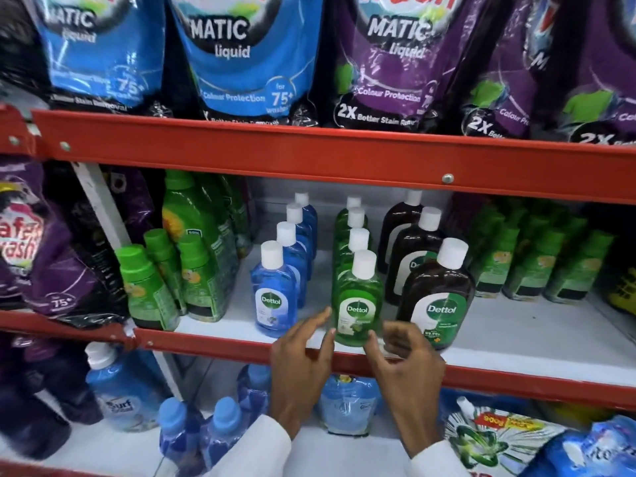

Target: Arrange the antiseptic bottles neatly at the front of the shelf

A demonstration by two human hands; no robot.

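Three rows of white-capped antiseptic bottles run front to back on the middle shelf (516,335). A blue bottle (273,294) leads the left row, a green bottle (356,301) the middle row and a larger brown bottle (435,297) the right row. All three stand upright near the shelf's front edge. My left hand (299,370) is just left of the green bottle's base, fingers spread, fingertips close to it. My right hand (406,366) hovers just right of that base, fingers loosely curled, holding nothing. Neither hand grips a bottle.
Green-capped detergent bottles (172,280) stand left of the antiseptic rows and more (537,266) to the right. The red shelf rail (223,342) runs along the front. Detergent pouches (241,56) fill the shelf above; blue bottles (192,432) and packs sit below.
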